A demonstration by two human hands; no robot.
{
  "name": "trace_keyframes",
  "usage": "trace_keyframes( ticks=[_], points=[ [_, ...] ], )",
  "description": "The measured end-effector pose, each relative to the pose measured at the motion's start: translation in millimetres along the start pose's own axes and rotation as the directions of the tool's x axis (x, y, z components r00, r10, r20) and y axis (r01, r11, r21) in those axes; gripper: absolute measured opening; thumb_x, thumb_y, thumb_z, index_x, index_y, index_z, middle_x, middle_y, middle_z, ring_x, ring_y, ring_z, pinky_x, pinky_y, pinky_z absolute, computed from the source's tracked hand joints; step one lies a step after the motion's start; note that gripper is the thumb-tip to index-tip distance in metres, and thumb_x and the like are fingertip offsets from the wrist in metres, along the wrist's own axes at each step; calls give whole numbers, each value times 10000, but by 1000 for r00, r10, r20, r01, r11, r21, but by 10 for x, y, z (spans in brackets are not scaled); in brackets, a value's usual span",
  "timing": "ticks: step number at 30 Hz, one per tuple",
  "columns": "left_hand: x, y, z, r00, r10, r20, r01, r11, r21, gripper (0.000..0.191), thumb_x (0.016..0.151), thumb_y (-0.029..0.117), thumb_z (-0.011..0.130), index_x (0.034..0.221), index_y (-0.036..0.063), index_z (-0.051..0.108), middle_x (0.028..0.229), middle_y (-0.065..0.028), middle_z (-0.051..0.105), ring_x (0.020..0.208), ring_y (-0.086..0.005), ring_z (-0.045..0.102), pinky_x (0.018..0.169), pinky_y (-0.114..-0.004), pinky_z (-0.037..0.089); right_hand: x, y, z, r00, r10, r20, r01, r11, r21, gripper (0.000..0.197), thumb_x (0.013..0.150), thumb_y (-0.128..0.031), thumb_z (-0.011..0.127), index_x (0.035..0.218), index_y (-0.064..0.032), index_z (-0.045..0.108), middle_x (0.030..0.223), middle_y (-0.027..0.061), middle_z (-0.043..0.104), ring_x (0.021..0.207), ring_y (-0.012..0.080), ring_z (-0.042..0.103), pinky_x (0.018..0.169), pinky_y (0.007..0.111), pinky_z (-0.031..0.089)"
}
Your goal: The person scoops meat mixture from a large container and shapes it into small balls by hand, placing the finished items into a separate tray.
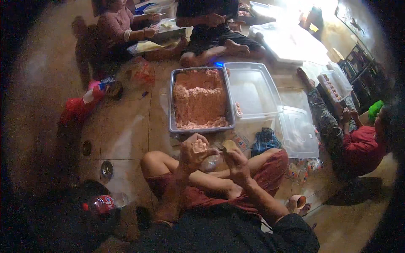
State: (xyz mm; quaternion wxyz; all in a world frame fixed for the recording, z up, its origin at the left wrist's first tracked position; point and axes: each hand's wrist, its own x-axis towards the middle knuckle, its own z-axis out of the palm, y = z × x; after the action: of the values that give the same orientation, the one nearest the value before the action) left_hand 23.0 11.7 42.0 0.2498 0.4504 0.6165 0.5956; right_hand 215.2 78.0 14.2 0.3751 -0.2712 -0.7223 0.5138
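Observation:
My left hand [193,153] holds a lump of pinkish paste [199,146] in its curled fingers, above my crossed legs. Close by on the right, my right hand [236,163] holds a small round pale piece [229,145]; a dark, thin thing shows at its fingertips, too blurred to name. Just beyond both hands a rectangular plastic tub [171,104] stands on the floor, holding reddish-pink minced paste [199,107] with a hollow scooped across it. Against the tub's right side lies a translucent plastic container [253,87] with a few pinkish bits at its lower left corner.
A translucent lid [299,132] and a dark blue cloth [266,139] lie to the right. A cup [297,201] is at lower right, a plastic bottle [106,203] at lower left, a metal dish [107,170] at left. Several people sit around, one at right near a tray of round pieces [329,85].

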Motion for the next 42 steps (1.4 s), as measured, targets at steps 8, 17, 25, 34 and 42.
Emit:
trace_keyframes(
  ticks=[8, 17, 25, 34, 42],
  points=[
    [14, -11, 3, 990, -63, 129, 105, 931, -349, 429, 743, 239, 907, 966, 63, 586, 757, 43, 570, 677, -53, 509, 605, -231, 451, -268, 345, -26, 912, 337, 235, -399, 865, 306, 146, 990, -64, 584, 1098, -4, 662, 912, 20, 590, 788, 81, 532, 645, 242, 430],
    [-228, -467, 226, 990, -96, -102, 85, 991, -104, 380, 756, 252, 898, 894, 79, 589, 755, 20, 590, 663, -57, 512, 609, -218, 455, -77, -10, 332, 994, -64, 90, 76, 988, -137, 208, 928, -19, 615, 1131, -1, 654, 1061, 140, 621, 920, 251, 623, 773, 337, 507],
    [20, 174, -183, 978, -106, 180, 136, 976, -167, 379, 712, 162, 915, 922, 59, 617, 820, 2, 656, 714, -51, 589, 612, -217, 484, -199, 93, -53, 951, 246, 190, -274, 951, 142, 233, 977, 4, 523, 1143, -2, 687, 1019, 64, 582, 921, 169, 574, 787, 287, 442],
    [90, -333, -56, 971, -19, 236, 6, 998, 56, 474, 757, 417, 867, 852, 63, 567, 725, -16, 546, 663, -124, 528, 584, -280, 426, -159, 54, 537, 978, 141, 154, -207, 732, 649, 260, 932, 59, 497, 1163, 34, 612, 1063, 88, 587, 975, 184, 591, 854, 310, 475],
    [20, 128, -226, 992, -40, 117, 16, 981, 193, 493, 681, 328, 928, 942, 45, 621, 816, -24, 596, 715, -115, 555, 643, -290, 489, -26, -436, -121, 1000, 10, 9, -7, 965, -261, 254, 861, 14, 617, 1112, -26, 609, 951, 179, 657, 909, 341, 650, 771, 403, 523]
  ],
)
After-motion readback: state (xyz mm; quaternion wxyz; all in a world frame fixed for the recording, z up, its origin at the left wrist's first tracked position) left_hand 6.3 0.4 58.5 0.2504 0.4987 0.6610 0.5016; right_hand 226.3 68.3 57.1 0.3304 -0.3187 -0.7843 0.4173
